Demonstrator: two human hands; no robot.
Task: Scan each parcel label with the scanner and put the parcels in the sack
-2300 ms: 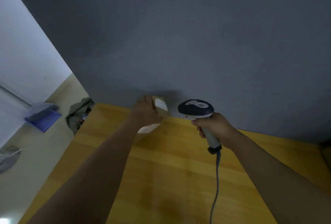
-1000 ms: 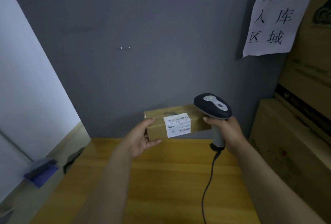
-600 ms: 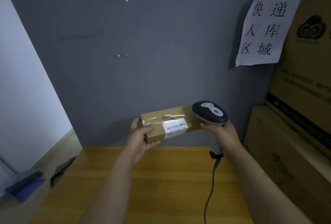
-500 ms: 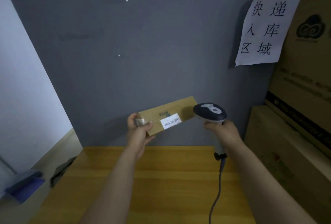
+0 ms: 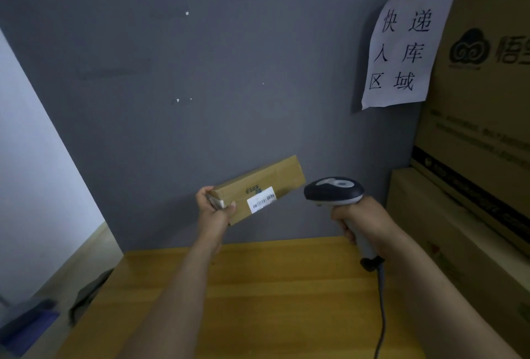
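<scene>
The left hand clamps its fingers round the near end of a long, tilted cardboard parcel, held above a wooden table. Its white label is blurred, perhaps a barcode. The right hand grips a smooth plastic scanner; its cable runs out of view.

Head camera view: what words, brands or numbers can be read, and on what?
"快递 入库 区域": paper sign taped to the grey wall.
"悟", then cut off by the frame edge, beside a cloud logo: cardboard box.
Too small to read: barcode and print on the white label on the parcel.
Blurred: dark print above that label, and the box's lower lines.
</scene>
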